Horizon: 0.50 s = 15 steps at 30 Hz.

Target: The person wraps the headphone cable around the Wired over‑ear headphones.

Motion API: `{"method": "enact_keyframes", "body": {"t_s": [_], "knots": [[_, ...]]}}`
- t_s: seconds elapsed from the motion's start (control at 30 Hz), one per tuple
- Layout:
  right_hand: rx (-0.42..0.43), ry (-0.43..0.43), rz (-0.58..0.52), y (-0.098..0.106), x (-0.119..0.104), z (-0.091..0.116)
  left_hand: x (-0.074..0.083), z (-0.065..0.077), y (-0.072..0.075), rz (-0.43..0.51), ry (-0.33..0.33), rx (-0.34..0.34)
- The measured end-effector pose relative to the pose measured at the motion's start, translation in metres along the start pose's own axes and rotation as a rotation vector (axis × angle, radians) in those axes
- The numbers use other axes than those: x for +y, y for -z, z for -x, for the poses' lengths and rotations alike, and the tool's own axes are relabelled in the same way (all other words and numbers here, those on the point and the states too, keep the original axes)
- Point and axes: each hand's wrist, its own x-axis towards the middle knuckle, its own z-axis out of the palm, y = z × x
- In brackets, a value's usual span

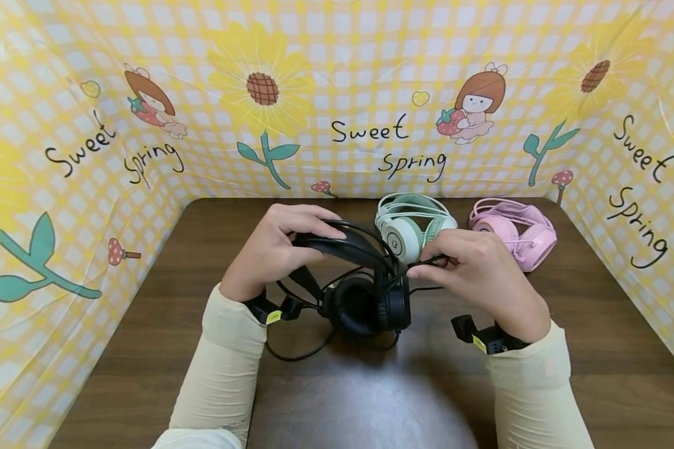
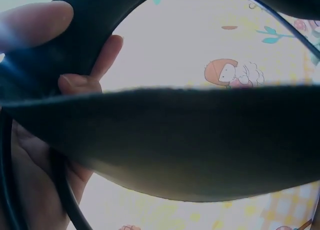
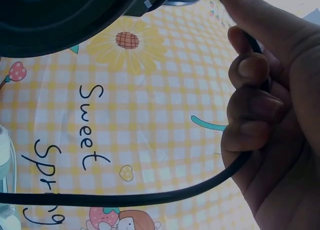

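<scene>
A black over-ear headset [image 1: 395,302] is held up a little left of the table's middle, tilted, with its ear cups low. My left hand [image 1: 283,246] grips its padded headband, thumb on one side and fingers on the other. In the left wrist view the headband [image 2: 95,34] passes between thumb and fingers, and a large dark part crosses the middle. My right hand [image 1: 466,265] pinches a black cable [image 1: 429,260] beside the headset. Seen from the right wrist, the fingers curl round this cable [image 3: 200,190], which loops away to the left.
Behind the black headset stands a mint green headset [image 1: 404,240]. A pink headset [image 1: 539,246] is to its right, near the table's back right corner. Some black cable [image 1: 297,358] hangs looped below the left hand. A yellow checked cloth [image 1: 348,75] walls the brown table [image 1: 163,349].
</scene>
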Motion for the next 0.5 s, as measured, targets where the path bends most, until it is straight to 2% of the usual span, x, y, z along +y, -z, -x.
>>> {"method": "enact_keyframes", "body": {"t_s": [0.13,0.37,0.5], "knots": [[-0.007,-0.011,-0.015,0.0006,0.0023,0.0012,0.0015,0.0016,0.0030,0.048,-0.043,-0.011],[-0.028,0.000,-0.019,0.0026,0.0063,0.0032,0.0038,0.0036,0.0046,0.169,-0.098,0.009],[-0.023,-0.007,-0.037,0.0050,0.0087,0.0047,0.0049,0.0035,0.0051,0.198,-0.150,0.010]]}}
